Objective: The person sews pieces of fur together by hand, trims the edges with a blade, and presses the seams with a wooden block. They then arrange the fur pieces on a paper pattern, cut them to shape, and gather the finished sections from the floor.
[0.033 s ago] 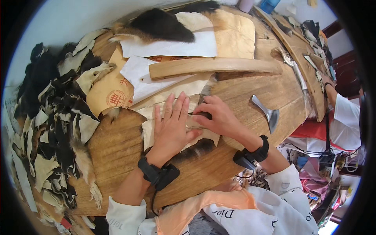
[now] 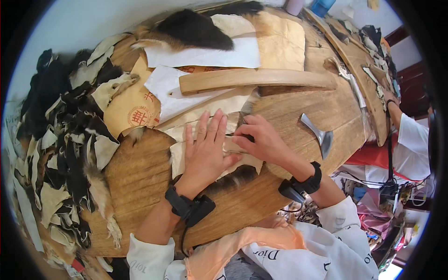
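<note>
Pale hide piece [image 2: 247, 161] at frame centre, long axis roughly left-right; left hand [image 2: 205, 147] flat over it, fingers slightly spread. Right hand [image 2: 257, 141] nearer its upper-right edge, fingers curled, can't tell if pinching anything.

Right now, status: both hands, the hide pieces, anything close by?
Left hand open, flat on pale hide pieces. Right hand curled at their right side, grip unclear. Wooden bar beyond; flared metal blade to the right.

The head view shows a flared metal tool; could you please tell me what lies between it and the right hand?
In the head view, only bare wooden tabletop lies between the right hand and the metal tool.
</note>
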Demonstrator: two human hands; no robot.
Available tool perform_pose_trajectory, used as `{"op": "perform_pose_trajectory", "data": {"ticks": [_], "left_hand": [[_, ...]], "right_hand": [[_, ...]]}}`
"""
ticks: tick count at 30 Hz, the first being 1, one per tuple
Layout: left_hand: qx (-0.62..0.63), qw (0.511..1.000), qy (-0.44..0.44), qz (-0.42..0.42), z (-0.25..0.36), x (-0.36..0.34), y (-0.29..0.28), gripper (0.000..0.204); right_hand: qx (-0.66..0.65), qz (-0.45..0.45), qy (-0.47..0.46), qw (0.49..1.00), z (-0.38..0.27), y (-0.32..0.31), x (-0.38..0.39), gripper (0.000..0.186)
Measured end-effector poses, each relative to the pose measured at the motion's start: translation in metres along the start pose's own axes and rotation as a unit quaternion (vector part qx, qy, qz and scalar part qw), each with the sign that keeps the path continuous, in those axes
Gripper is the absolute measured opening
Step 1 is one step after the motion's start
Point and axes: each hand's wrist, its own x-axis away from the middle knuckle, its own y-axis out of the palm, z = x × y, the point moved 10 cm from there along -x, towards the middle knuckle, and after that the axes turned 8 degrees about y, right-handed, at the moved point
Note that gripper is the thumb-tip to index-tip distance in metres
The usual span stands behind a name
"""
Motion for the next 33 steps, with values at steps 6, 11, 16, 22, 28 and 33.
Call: {"op": "perform_pose_trajectory", "data": {"ticks": [6,11,16,22,28,33], "left_hand": [[0.0,1.0,-0.007,0.0,-0.003,0.002,0.002,0.09],[-0.043,0.999,0.015,-0.006,-0.002,0.001,0.002,0.092],[-0.002,1.0,-0.001,-0.001,-0.001,-0.001,-0.004,0.097],[0.012,1.0,-0.011,0.004,-0.006,0.008,-0.009,0.097],[0.105,0.955,-0.17,0.221,-0.102,0.015,-0.089,0.066],[0.314,0.875,-0.311,0.2,-0.174,0.037,-0.049,0.061]], "right_hand": [[0.026,0.008,-0.005,1.0,0.003,0.004,-0.002,0.011],[0.054,0.041,-0.003,0.998,0.001,0.0,-0.005,0.016],[0.049,0.047,0.025,0.997,0.008,-0.002,-0.008,0.019],[0.028,-0.022,0.069,0.997,0.02,-0.021,-0.02,0.017],[0.327,0.153,-0.089,0.928,0.063,-0.088,-0.055,0.048],[0.245,0.021,-0.009,0.969,0.081,-0.076,-0.083,0.056]]}}
